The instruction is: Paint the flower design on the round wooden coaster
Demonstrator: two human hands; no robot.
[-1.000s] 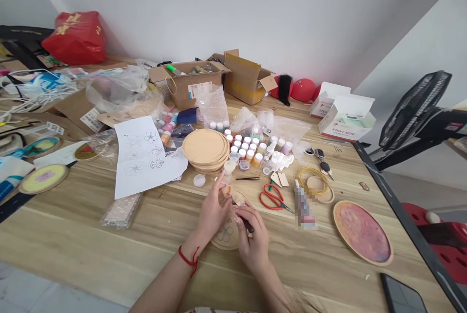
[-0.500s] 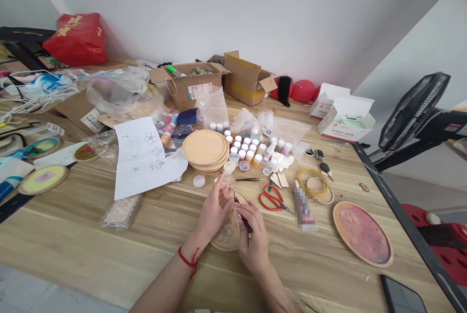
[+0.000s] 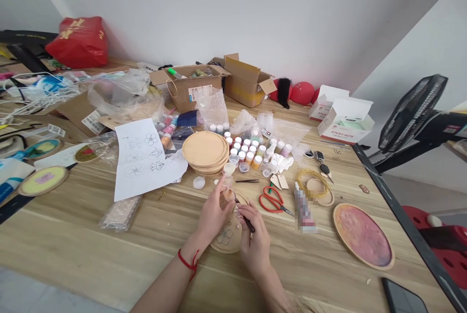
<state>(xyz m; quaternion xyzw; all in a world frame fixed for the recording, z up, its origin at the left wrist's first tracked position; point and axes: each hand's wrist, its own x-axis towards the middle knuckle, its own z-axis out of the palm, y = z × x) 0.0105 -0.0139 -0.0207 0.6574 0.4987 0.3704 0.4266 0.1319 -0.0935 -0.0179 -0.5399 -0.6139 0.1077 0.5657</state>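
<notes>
The left hand (image 3: 215, 216) is closed around a small translucent pot (image 3: 228, 195), and the right hand (image 3: 255, 247) pinches a dark-handled brush (image 3: 248, 223). A round wooden disc (image 3: 225, 238) with a drawn flower lies beneath both hands, with red-handled scissors (image 3: 272, 202) to their right and a stack of wooden discs (image 3: 205, 151) beyond them.

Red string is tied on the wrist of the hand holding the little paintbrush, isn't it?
No, the string is on the other arm. The head view shows the red string on the left wrist, while the paintbrush is in the right hand.
</notes>
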